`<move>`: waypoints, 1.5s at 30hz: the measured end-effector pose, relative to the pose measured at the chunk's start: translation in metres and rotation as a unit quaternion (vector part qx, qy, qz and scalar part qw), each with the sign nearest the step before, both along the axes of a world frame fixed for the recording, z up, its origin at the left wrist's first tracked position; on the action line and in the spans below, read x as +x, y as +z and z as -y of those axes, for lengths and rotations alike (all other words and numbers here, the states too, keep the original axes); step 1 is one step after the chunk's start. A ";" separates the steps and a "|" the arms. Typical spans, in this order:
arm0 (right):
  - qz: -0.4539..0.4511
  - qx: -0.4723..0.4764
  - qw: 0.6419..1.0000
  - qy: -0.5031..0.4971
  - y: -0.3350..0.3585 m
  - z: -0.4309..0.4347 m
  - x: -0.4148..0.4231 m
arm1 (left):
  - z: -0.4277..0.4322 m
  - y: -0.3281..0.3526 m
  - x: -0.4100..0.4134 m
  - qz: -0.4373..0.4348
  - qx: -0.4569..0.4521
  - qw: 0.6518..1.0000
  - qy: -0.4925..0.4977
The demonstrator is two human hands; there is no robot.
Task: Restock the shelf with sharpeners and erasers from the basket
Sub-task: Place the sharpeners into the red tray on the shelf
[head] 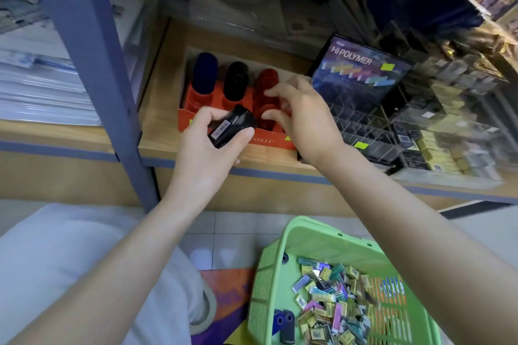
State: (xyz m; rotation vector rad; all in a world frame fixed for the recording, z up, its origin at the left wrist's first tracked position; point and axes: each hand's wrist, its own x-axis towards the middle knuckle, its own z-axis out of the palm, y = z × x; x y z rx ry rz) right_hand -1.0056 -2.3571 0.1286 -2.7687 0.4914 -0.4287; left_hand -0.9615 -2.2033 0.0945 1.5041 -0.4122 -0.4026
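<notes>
My left hand [207, 145] grips a black sharpener [231, 126] with a white barcode label, just in front of an orange display box [269, 141] on the wooden shelf [162, 109]. In the box stand rows of blue [204, 73], black [236, 81] and red sharpeners [266, 84]. My right hand [302, 117] reaches into the red row, fingers curled at the red sharpeners; whether it pinches one is unclear. A green basket [280, 260] on the floor at lower right holds several wrapped erasers [330, 300] and a few sharpeners [283, 325].
A dark HI-POLYMER eraser display [361, 70] and clear acrylic compartments [392, 126] with small erasers stand right of the orange box. A blue shelf post [92, 64] rises at the left, with stacked paper [36, 78] behind it. My knee in light trousers [70, 260] is at lower left.
</notes>
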 end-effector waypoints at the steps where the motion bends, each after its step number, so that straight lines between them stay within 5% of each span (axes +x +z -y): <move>1: -0.002 -0.004 1.000 -0.001 0.000 0.000 0.001 | 0.001 0.000 0.001 -0.005 0.004 1.000 -0.001; 8: 0.030 -0.064 0.997 0.030 0.000 -0.004 -0.011 | 0.003 0.001 0.003 -0.024 -0.005 1.000 -0.007; 12: 0.077 0.073 0.990 0.091 0.006 -0.026 -0.032 | -0.001 0.006 0.002 0.073 -0.006 0.997 -0.025; 19: 0.029 0.133 0.988 0.072 0.016 -0.035 -0.039 | -0.004 0.005 0.002 0.087 -0.090 0.992 -0.028; 25: -0.029 0.131 0.989 0.061 0.024 -0.044 -0.037 | -0.010 0.003 0.002 0.214 -0.034 0.973 -0.081; 28: -0.011 0.135 0.990 0.036 0.029 -0.039 -0.028 | -0.012 -0.006 0.009 0.278 0.056 0.959 -0.005; 34: 0.059 0.104 0.993 -0.012 0.029 -0.020 0.013 | -0.011 -0.033 0.019 0.402 0.279 0.870 0.058; 38: 0.026 0.058 0.998 -0.003 0.017 -0.013 0.037 | -0.015 -0.039 0.021 0.444 0.288 0.847 0.051; 45: -0.027 -0.002 0.999 0.046 0.018 -0.005 0.049 | -0.019 -0.039 0.026 0.430 0.278 0.859 0.019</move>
